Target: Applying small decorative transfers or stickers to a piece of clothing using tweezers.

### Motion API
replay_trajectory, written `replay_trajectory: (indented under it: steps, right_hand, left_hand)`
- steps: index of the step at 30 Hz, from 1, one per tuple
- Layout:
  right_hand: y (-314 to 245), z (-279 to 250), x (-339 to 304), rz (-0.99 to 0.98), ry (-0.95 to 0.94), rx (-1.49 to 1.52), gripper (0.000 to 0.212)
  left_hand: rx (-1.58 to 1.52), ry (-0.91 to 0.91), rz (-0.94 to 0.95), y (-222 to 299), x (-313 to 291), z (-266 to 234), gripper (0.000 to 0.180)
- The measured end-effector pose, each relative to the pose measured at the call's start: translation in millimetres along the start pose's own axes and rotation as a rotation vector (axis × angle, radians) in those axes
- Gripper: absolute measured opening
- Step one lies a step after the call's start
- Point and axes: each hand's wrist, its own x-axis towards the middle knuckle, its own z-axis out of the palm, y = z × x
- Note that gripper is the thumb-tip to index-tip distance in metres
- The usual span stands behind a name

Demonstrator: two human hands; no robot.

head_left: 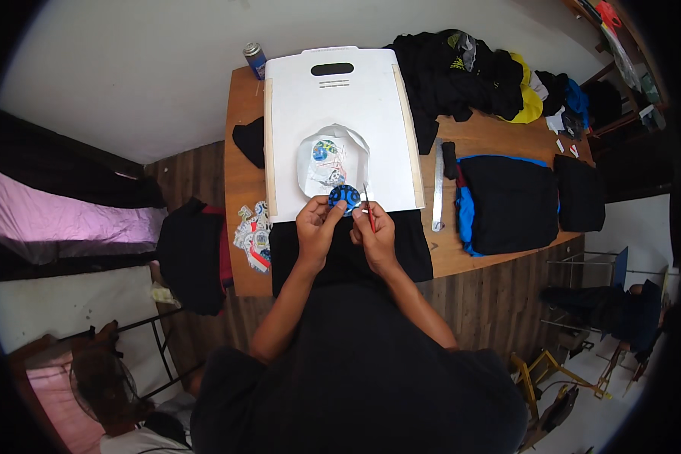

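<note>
My left hand (318, 227) pinches a round blue and black patch (345, 197) between thumb and fingers. At the patch's right edge is my right hand (374, 236), closed on a slim red tool (370, 212) whose thin tip points away from me; its exact kind is hard to make out. Whether the right fingers also grip the patch, I cannot tell. Just beyond the hands, a round white shallow container (303, 168) holds several similar round pieces and scraps. It rests on a large white board (295, 98) with a handle slot. Black cloth (348, 261) lies under the board's near end.
Cut scraps (254, 240) are piled left of the board on the wooden table (431, 265). On the right lie a metal ruler (438, 189) and folded black garments (511, 204). Heaped clothes (461, 76) fill the back right; a spray can (255, 60) stands at the back left.
</note>
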Motion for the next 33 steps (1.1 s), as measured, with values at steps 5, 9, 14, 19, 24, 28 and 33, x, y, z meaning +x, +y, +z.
replay_trajectory:
  steps: [5, 9, 14, 19, 24, 28, 33]
  right_hand:
    - [-1.9, -3.7, 0.8, -0.018, 0.021, -0.059, 0.006]
    - [-3.3, -8.3, -1.7, -0.006, -0.074, -0.015, 0.019]
    - [0.5, -8.5, -5.9, 0.034, -0.142, 0.047, 0.037]
    - [4.1, -9.5, -7.5, 0.045, -0.128, 0.057, 0.036]
    - [1.8, -8.7, -8.8, 0.067, -0.144, 0.058, 0.037]
    - [2.4, -10.2, -8.6, 0.068, -0.151, 0.059, 0.037]
    - [1.3, -8.8, -9.1, 0.068, -0.149, 0.047, 0.036]
  left_hand:
    - [0.007, 0.003, 0.019, -0.9, -1.2, 0.5, 0.013]
    - [0.004, 0.032, 0.009, -2.5, 1.3, -0.7, 0.013]
    - [-0.014, 0.051, 0.017, -7.5, 4.1, -5.6, 0.015]
    - [-0.012, 0.064, 0.02, -11.6, 4.9, -8.5, 0.016]
    - [-0.008, 0.07, 0.005, -11.2, 4.8, -7.8, 0.017]
    - [-0.014, 0.077, 0.015, -11.4, 5.1, -6.7, 0.017]
    - [-0.015, 0.088, 0.015, -13.4, 5.6, -8.3, 0.017]
